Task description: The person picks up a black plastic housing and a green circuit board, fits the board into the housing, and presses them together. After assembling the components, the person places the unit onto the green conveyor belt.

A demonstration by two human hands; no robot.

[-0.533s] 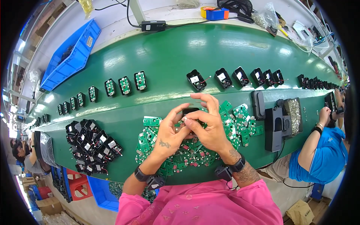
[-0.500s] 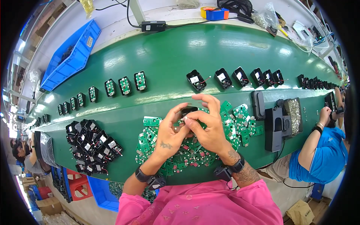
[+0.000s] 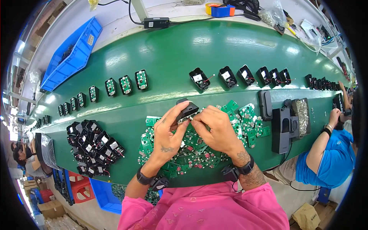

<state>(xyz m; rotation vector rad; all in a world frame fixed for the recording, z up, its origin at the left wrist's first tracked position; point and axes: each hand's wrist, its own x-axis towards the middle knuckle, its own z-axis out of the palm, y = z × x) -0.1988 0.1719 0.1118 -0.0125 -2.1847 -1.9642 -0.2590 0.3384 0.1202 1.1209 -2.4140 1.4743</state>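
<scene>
"Long green desk [image 3: 168, 50] in a busy workshop, with a blue crate [image 3: 73, 57] at its far left and a co-worker in a blue shirt [image 3: 326, 161] at right. Who holds what?"

"Person in pink [image 3: 203, 211], centre: the left hand [image 3: 167, 134] is closed around a black housing [image 3: 188, 109], tilting it above a heap of green circuit boards [image 3: 191, 153]. The right hand [image 3: 217, 132] is half curled, thumb and fingertips drawn together at the housing's near edge."

"Gripping something there?"

"Cannot tell; the fingers cover whatever lies between them."

"What differs from half a second ago?"

"Then the housing sat mostly hidden between both hands, the right forefinger raised. Now it is turned into plain sight, that finger folded down. Its component-lined edge [image 3: 185, 119] appears to be presented to the right fingertips, within easy reach."

"And around them?"

"Jumbled black cases [image 3: 96, 147] lie at left. Beyond stand board-fitted cases [image 3: 141, 79] in a row and, farther right, open cases with red leads [image 3: 199, 79]."
</scene>
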